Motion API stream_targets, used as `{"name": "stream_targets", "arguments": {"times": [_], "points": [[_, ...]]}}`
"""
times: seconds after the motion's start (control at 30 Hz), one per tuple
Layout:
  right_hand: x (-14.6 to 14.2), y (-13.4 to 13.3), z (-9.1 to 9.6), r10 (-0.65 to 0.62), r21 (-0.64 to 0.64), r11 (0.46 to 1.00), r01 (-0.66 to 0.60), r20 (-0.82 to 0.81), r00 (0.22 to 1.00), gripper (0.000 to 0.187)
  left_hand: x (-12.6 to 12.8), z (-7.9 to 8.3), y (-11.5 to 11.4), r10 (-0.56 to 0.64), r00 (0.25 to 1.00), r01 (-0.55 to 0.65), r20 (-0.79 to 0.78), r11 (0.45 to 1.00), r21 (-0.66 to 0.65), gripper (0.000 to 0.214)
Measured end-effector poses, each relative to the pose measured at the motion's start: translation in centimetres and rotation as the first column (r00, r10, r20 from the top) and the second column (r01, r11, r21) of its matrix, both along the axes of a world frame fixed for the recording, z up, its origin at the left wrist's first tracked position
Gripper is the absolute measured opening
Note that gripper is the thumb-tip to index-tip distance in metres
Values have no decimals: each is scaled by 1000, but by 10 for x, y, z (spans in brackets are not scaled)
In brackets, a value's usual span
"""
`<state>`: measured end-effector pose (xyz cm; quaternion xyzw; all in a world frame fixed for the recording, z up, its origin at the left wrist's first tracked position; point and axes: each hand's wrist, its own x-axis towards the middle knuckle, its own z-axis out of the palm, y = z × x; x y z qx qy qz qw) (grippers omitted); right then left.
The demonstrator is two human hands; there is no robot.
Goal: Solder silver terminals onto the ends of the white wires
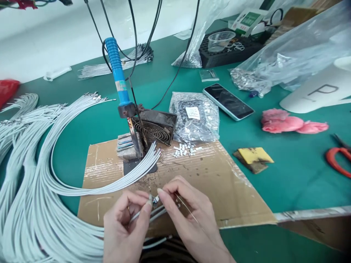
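My left hand (124,224) pinches the ends of thin white wires (153,213) near the front edge of a cardboard sheet (219,182). My right hand (189,212) pinches a tiny metal terminal (156,199) against those wire ends, with a thin strand of solder wire (189,212) running under its fingers. Just beyond stands a blue-handled soldering iron (117,76) in its stand, tip down, beside a small black fan (155,129). Loose metal terminals (185,149) lie scattered on the cardboard.
A large bundle of white wires (41,175) curves across the left of the green table. A bag of terminals (196,117), a phone (227,101), pink cloth (290,124), a yellow sponge (255,156) and red-handled scissors (338,160) lie to the right. Plastic bags and a black tray sit behind.
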<state>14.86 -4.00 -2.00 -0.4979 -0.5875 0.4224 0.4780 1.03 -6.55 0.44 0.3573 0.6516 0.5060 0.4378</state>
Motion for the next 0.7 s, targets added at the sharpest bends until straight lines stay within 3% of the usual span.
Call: {"name": "stream_targets", "arguments": {"times": [0.27,0.5,0.7], "points": [[2,-30,9,47,-36,998,-50,-89,995,29,-3,8,-39,-48,999,49,-23,996,75,17],[2,-44,16,62,-1,998,-63,-137,989,29,-1,17,-53,-68,995,76,-75,991,113,17],[2,-51,16,77,-57,994,-88,-170,982,32,-2,16,-61,-84,982,96,-167,993,62,15]]}}
